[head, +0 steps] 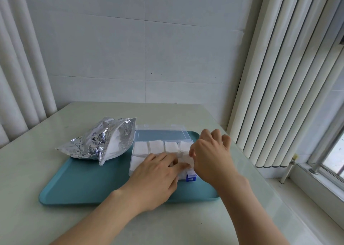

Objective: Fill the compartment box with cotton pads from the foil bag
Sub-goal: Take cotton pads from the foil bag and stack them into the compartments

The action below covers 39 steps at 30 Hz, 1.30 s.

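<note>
A clear compartment box (138, 152) with its lid (160, 134) folded back lies on a teal tray (78, 181). White cotton pads (156, 145) fill its far row. My left hand (156, 177) rests flat over the near row, its forefinger pressing on a cotton pad (185, 160). My right hand (210, 159) pinches that same pad by its right edge over a near right compartment. A blue latch (191, 177) shows at the box's front. The silver foil bag (100, 142) lies open on the tray's far left, with white pads visible inside.
The tray sits on a pale table (55, 222) that ends at a white wall. Vertical blinds (279, 96) hang close on the right above a window sill (316, 179). More blinds hang at the far left.
</note>
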### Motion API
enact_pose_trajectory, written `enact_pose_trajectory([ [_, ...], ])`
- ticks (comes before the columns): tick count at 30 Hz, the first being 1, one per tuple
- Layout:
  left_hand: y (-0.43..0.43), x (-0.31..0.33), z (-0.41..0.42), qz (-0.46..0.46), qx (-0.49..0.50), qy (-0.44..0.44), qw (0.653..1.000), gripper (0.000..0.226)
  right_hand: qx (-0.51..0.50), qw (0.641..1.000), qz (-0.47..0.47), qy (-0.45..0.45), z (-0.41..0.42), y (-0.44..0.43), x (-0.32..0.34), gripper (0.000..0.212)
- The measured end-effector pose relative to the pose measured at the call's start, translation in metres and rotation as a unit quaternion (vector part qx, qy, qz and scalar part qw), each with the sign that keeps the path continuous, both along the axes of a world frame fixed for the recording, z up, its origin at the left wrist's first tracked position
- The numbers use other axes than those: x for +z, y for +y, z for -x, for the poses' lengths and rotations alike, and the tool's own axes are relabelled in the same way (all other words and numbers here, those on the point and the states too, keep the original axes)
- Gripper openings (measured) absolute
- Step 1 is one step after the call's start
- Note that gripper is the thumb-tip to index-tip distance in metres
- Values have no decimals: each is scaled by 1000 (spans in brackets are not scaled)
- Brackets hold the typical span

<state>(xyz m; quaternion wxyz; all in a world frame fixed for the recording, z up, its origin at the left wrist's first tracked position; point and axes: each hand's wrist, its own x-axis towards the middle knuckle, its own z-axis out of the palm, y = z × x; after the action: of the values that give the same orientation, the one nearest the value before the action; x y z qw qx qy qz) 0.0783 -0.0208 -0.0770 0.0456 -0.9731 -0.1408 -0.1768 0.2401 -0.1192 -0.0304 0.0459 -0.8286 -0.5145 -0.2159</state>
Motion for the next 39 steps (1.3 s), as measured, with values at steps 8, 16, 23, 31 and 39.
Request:
enact_pose_trajectory([
  [8, -2, 2, 1, -13, 4, 16, 1000, 54, 49, 998, 41, -4, 0, -3, 5, 43],
  [16, -4, 10, 0, -5, 4, 32, 999, 51, 35, 992, 121, 15, 4, -6, 2, 55],
  [23, -10, 16, -2, -7, 14, 43, 999, 43, 30, 998, 49, 15, 0, -1, 7, 42],
  [31, 3, 15, 4, 9, -24, -36, 999, 37, 55, 997, -2, 44, 0, 6, -1, 40],
  [39, 57, 36, 38, -38, 71, -287, 954, 35, 168, 947, -175, 210, 31, 19, -6, 49],
])
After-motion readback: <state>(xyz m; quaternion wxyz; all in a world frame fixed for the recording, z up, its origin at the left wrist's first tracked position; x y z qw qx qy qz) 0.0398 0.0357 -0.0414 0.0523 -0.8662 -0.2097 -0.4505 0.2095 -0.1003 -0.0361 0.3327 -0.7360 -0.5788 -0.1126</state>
